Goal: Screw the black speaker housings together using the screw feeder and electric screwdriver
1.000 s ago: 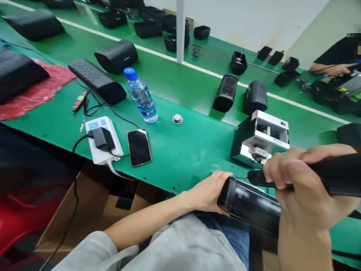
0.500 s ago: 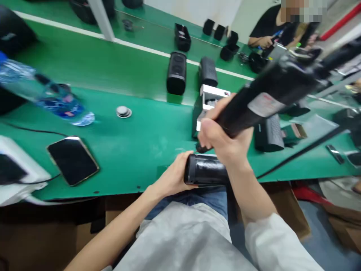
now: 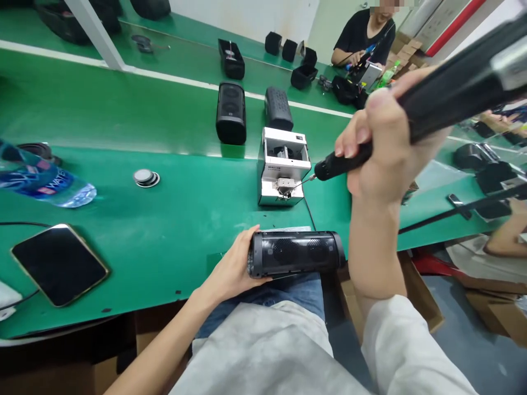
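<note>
"Where is the speaker?"

"The black speaker (image 3: 298, 253) lies on its side at the near edge of the bench (image 3: 181, 219), just above the jeans (image 3: 307, 293). I can't tell what bears its weight."

"And the left hand?"

"The left hand (image 3: 234, 264) is closed round the speaker's left end, thumb side low, fingers at the top."

"The right?"

"The right hand (image 3: 385, 142) is up off the speaker, wrapped firmly round a black driver (image 3: 457, 85). Its thin bit (image 3: 303, 182) slants down to the front of the machine (image 3: 284, 148), beyond the speaker. Whether the tip touches metal there, I can't tell."

"What's around them?"

"Behind the machine, a second speaker (image 3: 231, 112) stands beside a dark case (image 3: 279, 108). Off to the left are some round discs (image 3: 146, 177), a bottle (image 3: 47, 178) and, nearer, a phone (image 3: 60, 264), face up."

"Anyone else?"

"A co-worker (image 3: 362, 41) in black at the far side, hands on a tool too small to make out."
</note>
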`<action>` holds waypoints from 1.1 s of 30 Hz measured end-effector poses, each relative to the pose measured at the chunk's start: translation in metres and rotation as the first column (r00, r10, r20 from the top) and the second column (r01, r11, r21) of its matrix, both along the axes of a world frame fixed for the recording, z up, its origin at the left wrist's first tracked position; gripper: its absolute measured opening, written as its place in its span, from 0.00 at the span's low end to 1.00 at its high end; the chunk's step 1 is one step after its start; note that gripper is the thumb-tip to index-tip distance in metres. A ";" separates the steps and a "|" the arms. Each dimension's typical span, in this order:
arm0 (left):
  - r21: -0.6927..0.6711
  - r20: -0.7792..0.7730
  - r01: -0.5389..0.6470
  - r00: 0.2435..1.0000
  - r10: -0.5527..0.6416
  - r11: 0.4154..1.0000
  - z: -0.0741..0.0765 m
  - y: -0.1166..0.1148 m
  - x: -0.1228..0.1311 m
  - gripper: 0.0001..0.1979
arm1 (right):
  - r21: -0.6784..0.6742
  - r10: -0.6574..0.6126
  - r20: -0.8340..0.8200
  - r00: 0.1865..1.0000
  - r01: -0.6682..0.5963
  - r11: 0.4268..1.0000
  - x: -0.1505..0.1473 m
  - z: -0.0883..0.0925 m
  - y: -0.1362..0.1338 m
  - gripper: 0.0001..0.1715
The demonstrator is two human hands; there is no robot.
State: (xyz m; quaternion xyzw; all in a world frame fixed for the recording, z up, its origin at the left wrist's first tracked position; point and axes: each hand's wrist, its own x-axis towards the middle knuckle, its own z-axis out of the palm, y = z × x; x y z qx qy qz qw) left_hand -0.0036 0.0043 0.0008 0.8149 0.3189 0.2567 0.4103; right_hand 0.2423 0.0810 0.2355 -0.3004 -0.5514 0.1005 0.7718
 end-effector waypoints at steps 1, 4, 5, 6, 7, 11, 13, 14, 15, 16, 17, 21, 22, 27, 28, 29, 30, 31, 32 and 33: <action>-0.001 0.002 0.002 1.000 -0.002 1.000 0.000 0.000 0.000 0.64 | -0.039 0.001 0.015 1.000 -0.001 0.999 0.001 -0.005 0.006 0.19; -0.014 0.001 0.004 1.000 -0.004 1.000 0.001 0.000 -0.001 0.65 | -0.138 -0.014 0.071 0.997 0.023 0.990 0.000 -0.017 0.018 0.29; -0.019 0.000 0.002 1.000 -0.002 1.000 0.001 0.000 -0.001 0.65 | -0.145 -0.018 0.083 0.996 0.030 0.989 0.000 -0.019 0.021 0.30; -0.022 -0.001 0.000 1.000 0.000 1.000 0.001 0.000 -0.001 0.65 | -0.138 -0.025 0.084 0.996 0.036 0.990 -0.001 -0.020 0.023 0.30; -0.023 -0.002 -0.002 1.000 0.002 1.000 0.001 -0.001 -0.002 0.65 | -0.122 -0.034 0.080 0.996 0.044 0.992 -0.001 -0.021 0.025 0.29; -0.018 0.000 -0.002 1.000 0.002 1.000 0.000 0.000 -0.001 0.65 | -0.099 -0.049 0.093 0.994 0.058 0.993 0.000 -0.020 0.026 0.27; -0.013 -0.001 -0.001 1.000 0.001 1.000 0.001 0.000 -0.001 0.65 | -0.119 -0.052 0.115 0.992 0.065 0.991 0.001 -0.021 0.026 0.25; -0.010 -0.001 0.000 1.000 0.000 1.000 0.002 0.000 -0.001 0.65 | -0.126 -0.058 0.125 0.991 0.073 0.989 0.001 -0.021 0.026 0.24; -0.007 -0.001 0.001 1.000 -0.001 1.000 0.002 0.000 -0.001 0.65 | -0.124 -0.061 0.131 0.989 0.077 0.989 0.000 -0.021 0.027 0.22; -0.004 -0.001 0.002 1.000 -0.002 1.000 0.003 0.000 0.000 0.65 | -0.113 -0.056 0.134 0.989 0.071 0.991 0.000 -0.020 0.028 0.20; -0.001 0.000 0.003 1.000 -0.003 1.000 0.003 0.001 0.000 0.65 | -0.088 -0.039 0.122 0.992 0.050 0.995 -0.001 -0.020 0.030 0.17; 0.003 0.003 0.007 1.000 -0.007 1.000 0.003 0.001 0.000 0.64 | -0.028 0.296 0.099 0.950 -0.295 0.955 -0.003 -0.015 0.040 0.08; 0.003 0.005 0.007 1.000 -0.007 1.000 0.003 0.001 0.000 0.64 | -0.063 0.396 0.128 0.909 -0.391 0.918 -0.003 -0.014 0.041 0.07; 0.003 0.014 0.005 1.000 -0.005 1.000 0.004 0.001 0.000 0.66 | -0.014 0.186 0.119 0.975 -0.185 0.983 -0.015 -0.019 0.039 0.09; 0.002 0.014 0.009 1.000 -0.009 1.000 0.004 0.001 0.001 0.66 | 0.008 0.079 0.081 0.994 -0.080 0.997 -0.018 -0.022 0.036 0.10; 0.001 0.015 0.013 1.000 -0.013 1.000 0.004 0.001 0.001 0.66 | 0.010 -0.001 0.044 0.999 0.000 1.000 -0.020 -0.024 0.033 0.10; 0.002 0.016 0.016 1.000 -0.016 1.000 0.005 0.001 0.001 0.66 | -0.016 -0.042 0.029 0.999 0.043 0.999 -0.022 -0.026 0.029 0.11; 0.004 0.020 0.017 1.000 -0.017 1.000 0.005 0.001 0.001 0.67 | -0.049 -0.055 0.028 0.998 0.056 0.997 -0.024 -0.028 0.025 0.11; 0.008 0.026 0.018 1.000 -0.018 1.000 0.004 0.001 0.001 0.67 | -0.083 -0.051 0.031 0.998 0.053 0.995 -0.025 -0.029 0.020 0.11; 0.012 0.032 0.018 0.999 -0.018 1.000 0.004 0.001 0.001 0.67 | -0.114 -0.036 0.034 0.999 0.040 0.993 -0.025 -0.030 0.015 0.11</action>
